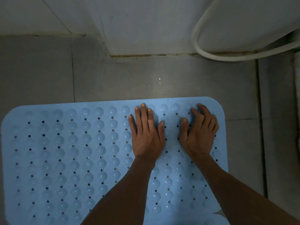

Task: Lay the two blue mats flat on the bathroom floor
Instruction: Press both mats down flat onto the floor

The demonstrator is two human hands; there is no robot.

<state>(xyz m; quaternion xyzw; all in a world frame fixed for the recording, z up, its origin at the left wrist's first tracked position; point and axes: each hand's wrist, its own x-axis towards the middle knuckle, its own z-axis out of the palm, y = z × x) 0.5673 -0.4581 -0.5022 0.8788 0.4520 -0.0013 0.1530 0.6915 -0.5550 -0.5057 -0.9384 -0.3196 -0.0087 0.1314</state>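
Fingers (143, 111) flat on bumpy, holed rubber mat (65, 151)

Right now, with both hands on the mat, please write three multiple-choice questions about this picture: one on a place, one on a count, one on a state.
1. Where do both hands press the light blue rubber mat with round bumps and small holes?
A. its far right part
B. its far left corner
C. off it, on the tiles

2. How many blue mats are clearly seen?
A. one
B. two
C. three

3. How do the left hand fingers lie?
A. curled round the mat edge
B. straight and flat on it
C. lifted in the air

Key: 1 A, both hands, also the right hand, lie near the right edge; 2 A, only one mat shows; 3 B, the fingers lie flat.
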